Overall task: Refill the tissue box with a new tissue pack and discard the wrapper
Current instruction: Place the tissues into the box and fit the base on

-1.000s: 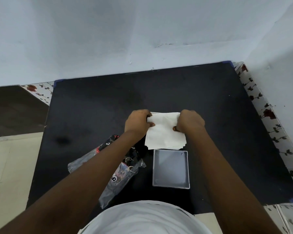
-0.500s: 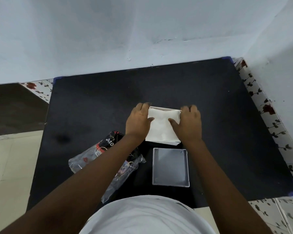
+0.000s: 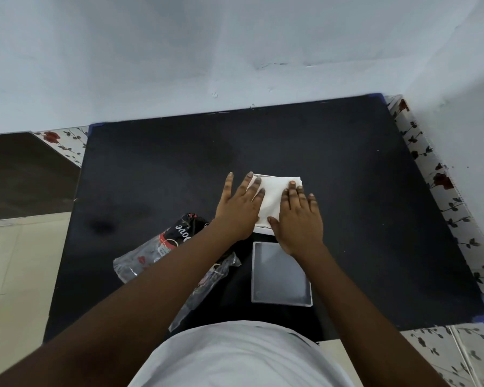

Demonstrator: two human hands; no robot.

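Lid [image 3: 281, 275] lies at lower centre on the black surface [image 3: 375, 219], wrapper [image 3: 176, 255] to its left. Beyond, left hand [image 3: 239, 210] and right hand [image 3: 301, 219] press flat, fingers spread, grip unclosed, on the tissues [image 3: 273, 199] at centre frame.

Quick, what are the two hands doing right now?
Left hand: open, flat on the white tissues.
Right hand: open, flat on the tissues too.

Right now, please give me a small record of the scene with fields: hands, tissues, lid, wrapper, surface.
left hand: flat, fingers spread, pressing on the tissues
right hand: flat, pressing on the tissues
tissues: white stack between both hands
lid: clear tray, lying nearer the person, apart from the stack
wrapper: empty plastic, left of lid
surface: black table
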